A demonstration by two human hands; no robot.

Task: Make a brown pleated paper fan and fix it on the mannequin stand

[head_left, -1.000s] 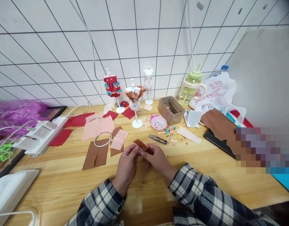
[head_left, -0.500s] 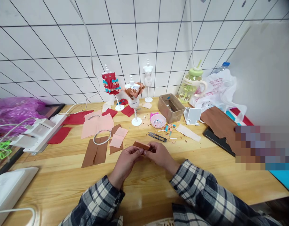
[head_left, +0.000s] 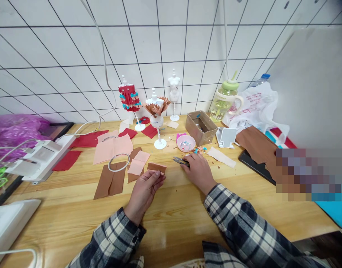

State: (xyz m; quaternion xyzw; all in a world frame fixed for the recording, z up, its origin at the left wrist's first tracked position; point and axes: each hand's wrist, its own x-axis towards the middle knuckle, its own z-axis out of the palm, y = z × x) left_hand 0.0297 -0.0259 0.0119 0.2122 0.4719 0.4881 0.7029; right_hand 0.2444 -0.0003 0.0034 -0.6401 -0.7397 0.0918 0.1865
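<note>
Between the thumb and fingers of my left hand is a small folded piece of brown paper, with a paler pink edge showing along its lower side. My right hand lies on the table with its fingers closed over the handles of the thread snips. The blades stick out to the left; the handles are hidden under the fingers. Behind my hands stands a small white dress form wrapped at the top in pointed brown and pink paper pieces. A pink dish of small shiny beads sits just beyond my right hand.
Brown sheets, pink sheets and a metal ring lie on the left. A red-dressed form and a bare form stand behind. Farther right are a cardboard box, a white stand and a bottle.
My right hand has let go of the brown paper and moved right onto the thread snips. My left hand keeps the paper and has shifted slightly left.
</note>
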